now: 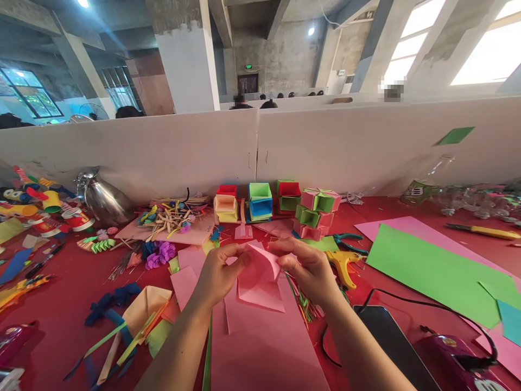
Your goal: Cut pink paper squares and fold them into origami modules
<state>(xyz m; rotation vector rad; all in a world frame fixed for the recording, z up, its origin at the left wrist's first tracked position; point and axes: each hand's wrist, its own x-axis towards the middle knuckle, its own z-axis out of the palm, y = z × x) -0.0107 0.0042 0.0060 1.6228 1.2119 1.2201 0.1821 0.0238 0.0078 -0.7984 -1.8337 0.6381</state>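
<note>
Between my two hands is a piece of pink paper (260, 285), partly folded, its upper edge curling over. My left hand (226, 269) pinches its upper left corner between thumb and fingers. On the other side, my right hand (305, 266) grips the upper right edge with thumb and forefinger. Below the held piece lie larger pink sheets (268, 353) on the red table. Just beyond my hands stand small folded-paper boxes, among them a green and blue stack (260, 202) and a pink and green stack (315, 214).
A yellow glue gun (344, 266), pliers (350, 243), a black phone (394, 347) and a green sheet (439, 271) lie to the right. At left are a metal jug (106, 198), paper strips (142, 336) and wooden sticks (173, 220). A white partition (183, 146) closes the back.
</note>
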